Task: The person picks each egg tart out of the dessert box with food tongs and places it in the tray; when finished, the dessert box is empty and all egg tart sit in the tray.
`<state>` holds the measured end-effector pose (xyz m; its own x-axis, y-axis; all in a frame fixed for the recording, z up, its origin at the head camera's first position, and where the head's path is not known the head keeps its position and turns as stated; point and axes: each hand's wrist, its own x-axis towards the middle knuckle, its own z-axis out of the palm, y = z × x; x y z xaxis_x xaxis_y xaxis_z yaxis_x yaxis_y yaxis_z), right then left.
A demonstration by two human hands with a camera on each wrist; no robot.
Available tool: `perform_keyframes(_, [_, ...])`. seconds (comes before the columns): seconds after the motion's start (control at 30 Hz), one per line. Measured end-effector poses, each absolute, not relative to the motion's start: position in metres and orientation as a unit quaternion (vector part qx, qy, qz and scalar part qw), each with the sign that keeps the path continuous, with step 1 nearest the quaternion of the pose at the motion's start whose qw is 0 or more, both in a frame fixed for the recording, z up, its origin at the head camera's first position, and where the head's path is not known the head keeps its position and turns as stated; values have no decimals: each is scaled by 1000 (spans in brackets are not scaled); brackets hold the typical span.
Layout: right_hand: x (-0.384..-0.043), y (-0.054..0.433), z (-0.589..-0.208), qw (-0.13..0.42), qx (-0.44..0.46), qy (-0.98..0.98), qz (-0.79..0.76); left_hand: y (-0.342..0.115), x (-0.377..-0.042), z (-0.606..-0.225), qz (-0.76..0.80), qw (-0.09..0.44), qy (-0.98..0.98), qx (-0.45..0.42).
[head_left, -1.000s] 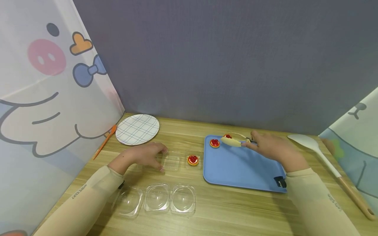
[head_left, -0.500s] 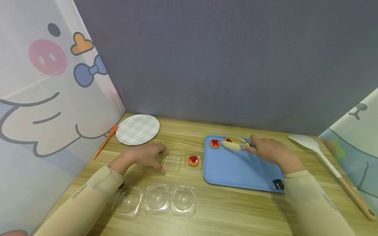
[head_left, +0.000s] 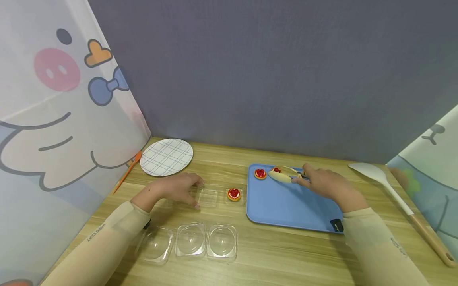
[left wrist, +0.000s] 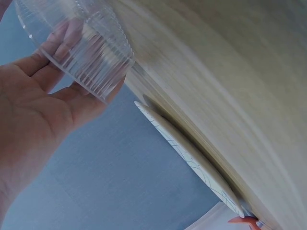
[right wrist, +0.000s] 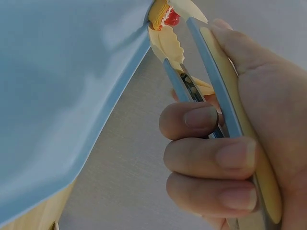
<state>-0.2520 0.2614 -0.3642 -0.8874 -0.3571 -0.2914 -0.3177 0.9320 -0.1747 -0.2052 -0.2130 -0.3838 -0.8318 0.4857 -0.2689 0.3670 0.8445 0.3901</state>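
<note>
My left hand (head_left: 179, 188) holds the side of a clear plastic container (head_left: 207, 196), its fingers and thumb spread round the ribbed wall. In the left wrist view, fingertips show through the container (left wrist: 91, 45). My right hand (head_left: 327, 184) grips food tongs (right wrist: 225, 91) with cream scalloped tips. Between those tips sits a small red-topped tart (right wrist: 165, 14), by the far edge of the blue tray (head_left: 290, 210). Another tart (head_left: 260, 173) lies on the tray just left of the tongs. A third tart (head_left: 234, 194) sits in a clear container left of the tray.
Several clear domed lids (head_left: 222, 240) lie in a row in front of the containers. Behind my left hand is a checked plate (head_left: 167, 157), with an orange utensil (head_left: 128, 171) beside it. A large white spoon (head_left: 386, 186) with a wooden handle lies right of the tray.
My right hand has moved slightly down and left, lowering the tongs' tips round the tart at the tray's far edge. My left hand stays where it was.
</note>
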Motion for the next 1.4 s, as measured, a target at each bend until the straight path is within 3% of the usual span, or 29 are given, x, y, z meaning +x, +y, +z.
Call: perform_keyframes(1.4, [-235, 269, -360, 107, -186, 977, -21, -213, -204, -385, 170, 186, 943, 216])
